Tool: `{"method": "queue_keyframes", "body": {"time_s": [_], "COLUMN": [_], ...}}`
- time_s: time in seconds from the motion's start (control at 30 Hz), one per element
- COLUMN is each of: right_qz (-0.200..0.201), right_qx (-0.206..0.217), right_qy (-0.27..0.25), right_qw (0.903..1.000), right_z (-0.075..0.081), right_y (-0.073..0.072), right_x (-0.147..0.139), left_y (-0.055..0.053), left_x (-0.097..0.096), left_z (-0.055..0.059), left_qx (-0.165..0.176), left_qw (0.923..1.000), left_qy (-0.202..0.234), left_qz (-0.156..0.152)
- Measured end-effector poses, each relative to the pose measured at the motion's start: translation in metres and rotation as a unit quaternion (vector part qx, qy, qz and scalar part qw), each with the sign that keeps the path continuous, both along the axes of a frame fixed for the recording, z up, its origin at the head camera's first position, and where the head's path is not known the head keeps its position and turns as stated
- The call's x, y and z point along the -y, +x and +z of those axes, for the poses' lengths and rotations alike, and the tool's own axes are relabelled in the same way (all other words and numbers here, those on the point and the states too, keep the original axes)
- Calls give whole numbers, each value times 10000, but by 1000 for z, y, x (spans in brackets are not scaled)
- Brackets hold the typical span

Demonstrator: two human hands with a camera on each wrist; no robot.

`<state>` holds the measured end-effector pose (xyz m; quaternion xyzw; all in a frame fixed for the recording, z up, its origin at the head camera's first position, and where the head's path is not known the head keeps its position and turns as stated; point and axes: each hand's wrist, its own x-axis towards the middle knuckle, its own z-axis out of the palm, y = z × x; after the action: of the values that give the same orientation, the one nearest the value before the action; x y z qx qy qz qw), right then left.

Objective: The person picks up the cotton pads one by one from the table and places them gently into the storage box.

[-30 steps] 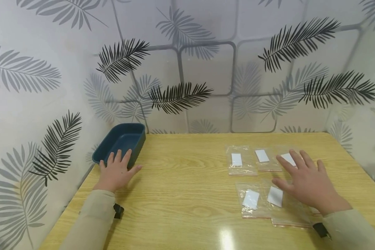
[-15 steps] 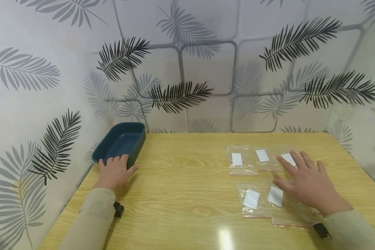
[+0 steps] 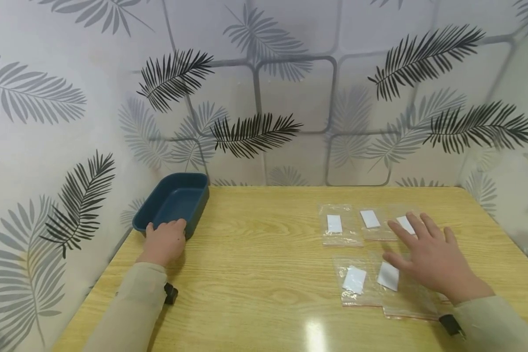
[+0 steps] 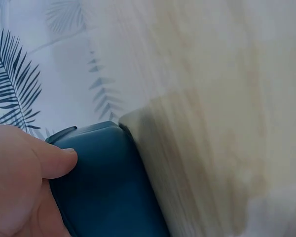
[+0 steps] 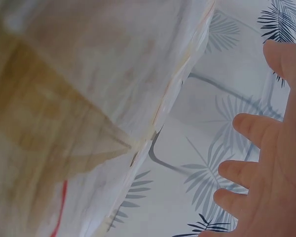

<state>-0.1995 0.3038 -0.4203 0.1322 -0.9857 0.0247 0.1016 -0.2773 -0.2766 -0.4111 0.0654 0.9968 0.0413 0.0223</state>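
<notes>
At the table's left edge stands a dark blue plastic bin [image 3: 176, 203], with its inside bare. My left hand [image 3: 164, 242] grips its near rim, fingers bent over the edge. In the left wrist view the thumb [image 4: 59, 160] presses against the bin's outer wall; the other fingers are mostly hidden. On the right side, my right hand [image 3: 435, 256] hovers with spread fingers over several clear zip bags [image 3: 343, 239]. A white card [image 3: 334, 223] shows in each visible bag. The right hand holds nothing and partly covers the bags beneath it.
The wooden table [image 3: 255, 254] ends at a wall [image 3: 290, 98] papered with leaf patterns, and another wall stands close on the left. The bags lie in two rows, some overlapping. A black wrist camera [image 3: 170, 293] sits under the left sleeve.
My left hand has gone from spread fingers above the bin's near edge to gripping its rim. The bin has shifted very slightly right in view. My right hand stays put.
</notes>
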Motion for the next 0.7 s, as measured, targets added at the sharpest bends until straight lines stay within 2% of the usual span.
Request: {"method": "queue_keyframes", "body": {"time_s": [0.17,0.4,0.7], "right_qz": [20,23,84], "right_qx": [3,75,102], "right_qy": [-22,7,-21], "right_qw": [10000,10000,9999], "right_z": [1,0,3], "right_y": [0,-1,-2], "right_x": [2,4,8], "left_y": [1,6,15], "left_x": [-7,-22,-42], "left_z": [0,3,0], "left_qx": [68,351,320], "left_qw": [9995,9970,9882], "left_qy": [-114,5,-21], "left_qz": [-272,-693,-1500]}}
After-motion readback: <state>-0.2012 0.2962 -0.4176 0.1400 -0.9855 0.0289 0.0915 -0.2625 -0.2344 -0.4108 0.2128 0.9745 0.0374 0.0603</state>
